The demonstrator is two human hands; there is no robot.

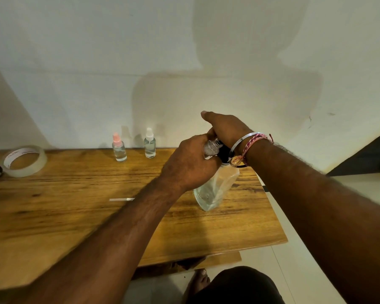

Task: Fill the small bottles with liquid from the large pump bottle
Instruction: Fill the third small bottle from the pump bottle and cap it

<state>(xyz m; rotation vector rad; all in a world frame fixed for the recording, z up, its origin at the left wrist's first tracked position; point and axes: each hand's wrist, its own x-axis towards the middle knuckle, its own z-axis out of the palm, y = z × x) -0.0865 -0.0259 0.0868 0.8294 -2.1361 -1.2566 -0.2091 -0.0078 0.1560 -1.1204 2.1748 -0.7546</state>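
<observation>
Two bare forearms with dark hair, no sleeves. The right wrist wears a plain silver bangle (244, 138) beside a red, pink and white braided thread bracelet (253, 141) with a knotted tassel. Dark shorts (235, 286) cover the lap, and a bare foot (199, 281) shows beneath.

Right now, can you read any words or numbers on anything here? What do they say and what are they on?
Tape roll: reddish print on the inner cardboard ring, too blurred to read.
Pink-capped small bottle: no label shows.
White-capped small bottle: no label shows.
Large pump bottle: clear, no readable text.
Nothing else carries writing.
</observation>
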